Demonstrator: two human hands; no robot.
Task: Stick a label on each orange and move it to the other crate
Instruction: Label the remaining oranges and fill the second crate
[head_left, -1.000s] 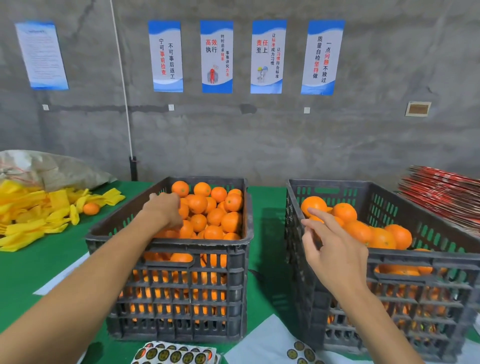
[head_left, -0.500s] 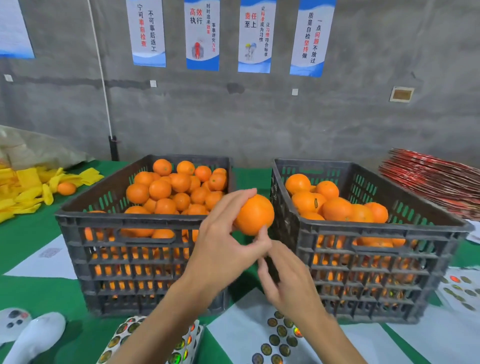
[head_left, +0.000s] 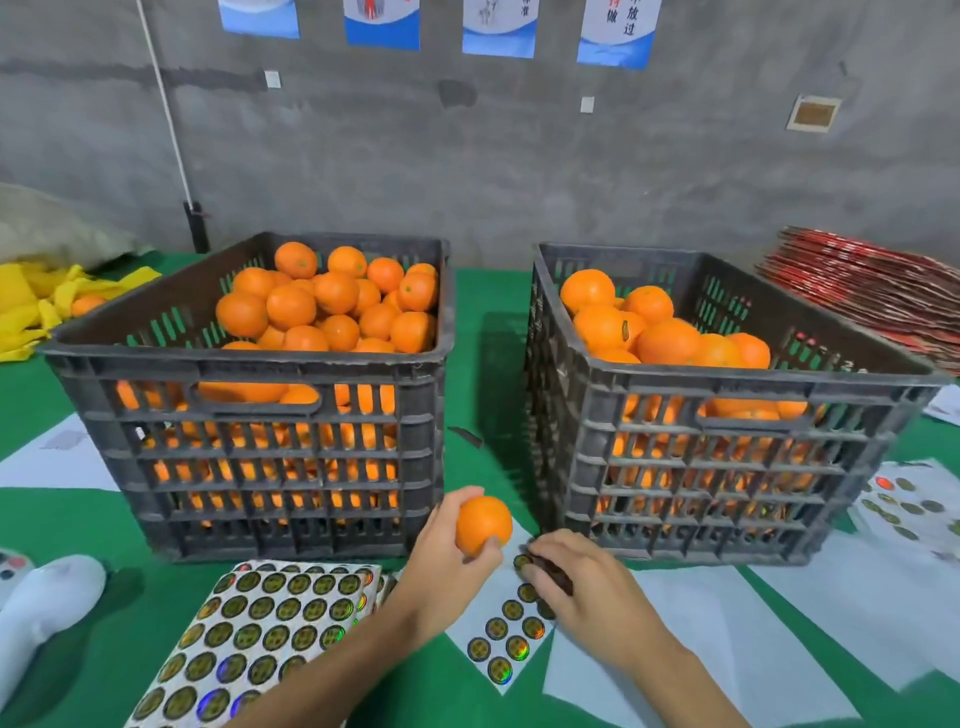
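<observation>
Left crate on the green desk, heaped with oranges. Full label sheet near it. Left hand grips one orange, raised between the crates. Right hand, fingers curled, pinches a label on a part-used sheet. Right crate partly filled.

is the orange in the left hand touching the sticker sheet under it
Apart. In the head view the left hand holds the round orange up, its fingers wrapped beneath it, above the white sheet of round holographic stickers; only the right hand reaches that sheet.
</observation>
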